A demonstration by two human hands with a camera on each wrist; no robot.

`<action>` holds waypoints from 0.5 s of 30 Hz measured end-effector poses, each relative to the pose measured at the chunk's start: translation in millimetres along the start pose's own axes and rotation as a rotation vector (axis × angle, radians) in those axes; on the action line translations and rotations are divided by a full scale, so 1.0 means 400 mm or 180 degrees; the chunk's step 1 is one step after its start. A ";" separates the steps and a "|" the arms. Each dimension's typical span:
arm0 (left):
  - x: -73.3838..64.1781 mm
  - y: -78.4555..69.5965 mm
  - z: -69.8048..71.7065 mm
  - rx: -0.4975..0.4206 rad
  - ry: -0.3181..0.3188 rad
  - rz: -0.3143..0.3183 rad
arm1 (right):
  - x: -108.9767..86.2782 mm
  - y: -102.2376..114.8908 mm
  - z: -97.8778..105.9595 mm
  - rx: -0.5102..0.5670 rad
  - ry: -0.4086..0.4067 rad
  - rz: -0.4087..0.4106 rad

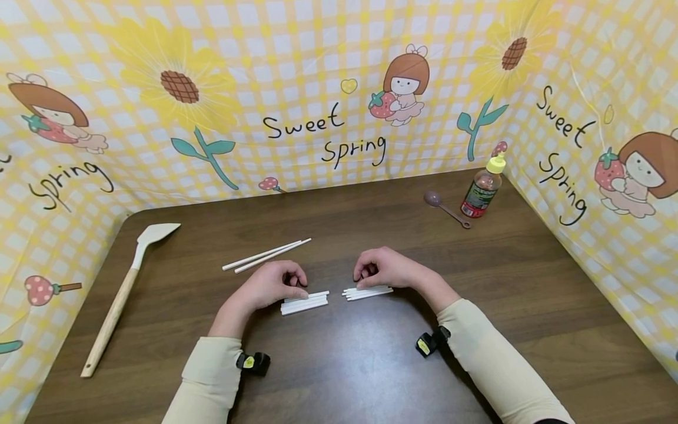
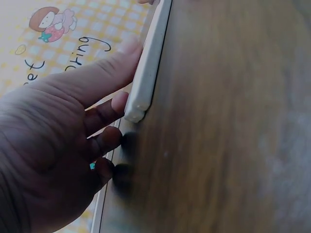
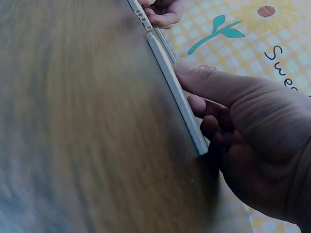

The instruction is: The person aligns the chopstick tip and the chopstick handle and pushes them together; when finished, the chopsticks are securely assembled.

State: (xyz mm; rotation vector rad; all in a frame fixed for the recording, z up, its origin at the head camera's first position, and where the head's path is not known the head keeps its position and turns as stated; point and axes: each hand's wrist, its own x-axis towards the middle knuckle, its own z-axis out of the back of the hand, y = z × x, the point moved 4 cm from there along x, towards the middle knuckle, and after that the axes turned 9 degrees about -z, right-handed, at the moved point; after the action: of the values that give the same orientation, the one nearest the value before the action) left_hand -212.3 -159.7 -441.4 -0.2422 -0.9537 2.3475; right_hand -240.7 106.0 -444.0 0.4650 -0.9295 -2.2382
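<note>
Two small bundles of short white sticks lie on the brown table, end to end with a narrow gap between them. At the left bundle [image 1: 304, 303], my left hand [image 1: 272, 282] has its fingers curled and its thumb along the far edge of the sticks. My right hand [image 1: 389, 270] holds the right bundle [image 1: 369, 293] likewise, between thumb and curled fingers. Up close in the left wrist view, the thumb and a fingertip meet the sticks [image 2: 148, 68]. In the right wrist view, the thumb reaches the side of the sticks [image 3: 175, 92]; some fingertips are hidden behind them.
Two longer white sticks [image 1: 267, 254] lie behind my left hand. A white spatula with a wooden handle [image 1: 119, 306] is at far left. At the back right are a purple-brown measuring spoon [image 1: 447, 209] and a yellow-capped bottle [image 1: 481, 191]. Patterned cloth [image 1: 296, 159] borders the table.
</note>
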 end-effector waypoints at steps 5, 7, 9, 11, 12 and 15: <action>0.003 -0.001 0.001 0.0049 -0.0034 0.0047 | 0.001 -0.003 -0.003 -0.0048 -0.0058 -0.0001; 0.004 0.001 0.001 0.0056 -0.0087 0.0082 | 0.003 -0.005 -0.005 -0.0072 -0.0105 -0.0022; 0.005 0.004 0.002 0.0085 -0.0147 0.0120 | 0.005 -0.004 -0.006 -0.0108 -0.0169 -0.0033; 0.006 0.008 0.003 0.0130 -0.0205 0.0139 | 0.007 -0.002 -0.006 -0.0140 -0.0233 -0.0034; 0.006 0.009 0.003 0.0152 -0.0231 0.0141 | 0.007 0.000 -0.006 -0.0156 -0.0257 -0.0025; 0.006 0.009 0.004 0.0190 -0.0262 0.0134 | 0.006 0.005 -0.004 -0.0177 -0.0303 0.0013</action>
State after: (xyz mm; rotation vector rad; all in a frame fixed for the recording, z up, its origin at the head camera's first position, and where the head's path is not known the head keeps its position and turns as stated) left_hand -216.7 -161.5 -442.6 -0.1440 -0.9236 2.4368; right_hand -240.7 102.4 -443.9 0.3337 -0.9126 -2.2931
